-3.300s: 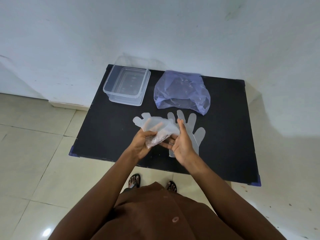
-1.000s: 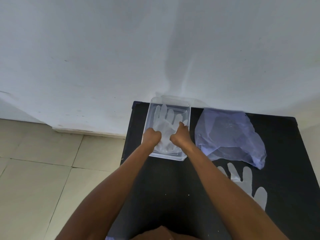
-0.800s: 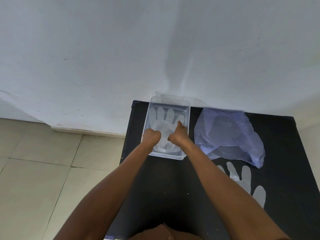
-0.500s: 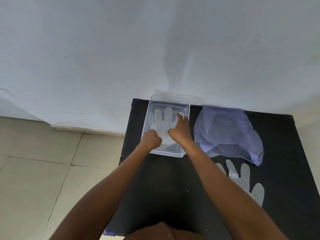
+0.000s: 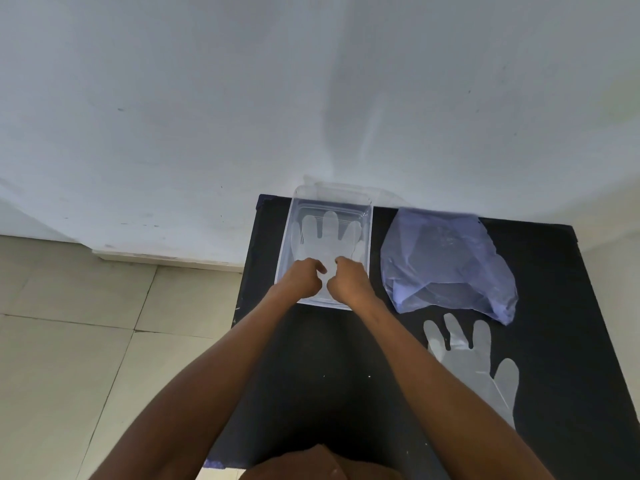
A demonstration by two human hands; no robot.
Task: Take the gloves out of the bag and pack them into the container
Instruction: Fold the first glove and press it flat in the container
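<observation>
Both hands have drawn back to the near end of the container: left hand and right hand curl, pinching the cuff of the glove spread inside. Bag lies beside it; second glove rests on the table.

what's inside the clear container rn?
One clear glove lies flat inside the container, fingers toward the wall. The left hand and right hand cover its cuff end, so anything beneath them is hidden.
</observation>
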